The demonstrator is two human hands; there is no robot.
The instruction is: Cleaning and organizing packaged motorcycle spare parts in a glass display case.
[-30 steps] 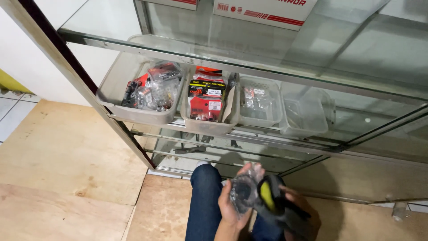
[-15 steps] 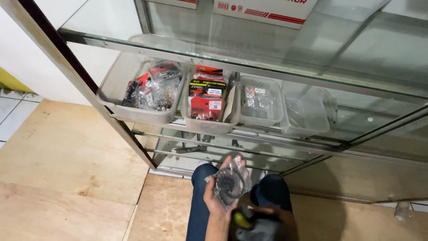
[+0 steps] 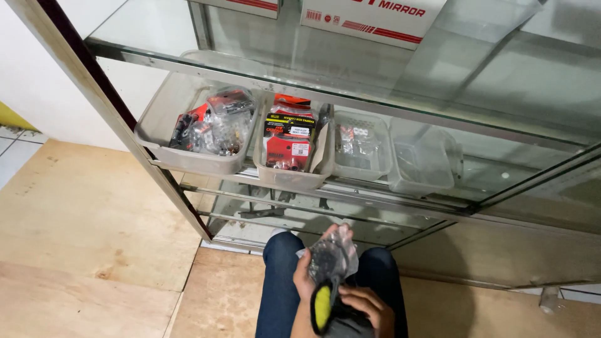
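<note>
Fingers of the left hand (image 3: 305,275) close around a clear plastic bag of small dark parts (image 3: 330,258) above the knees, while the right hand (image 3: 366,307) grips a black-and-yellow tool (image 3: 323,307) just below it.

4 plastic bins (image 3: 188,159) on a glass shelf (image 3: 350,194).

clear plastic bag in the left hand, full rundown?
The small clear plastic bag is crinkled and glossy, and holds dark, greyish small parts too blurred to identify. It is held upright over the lap, in front of the glass cabinet's lower shelves. The left hand grips it from its left side, fingers curled round its edge. Just below it the right hand holds a black and yellow object; whether that touches the bag is unclear.
</note>
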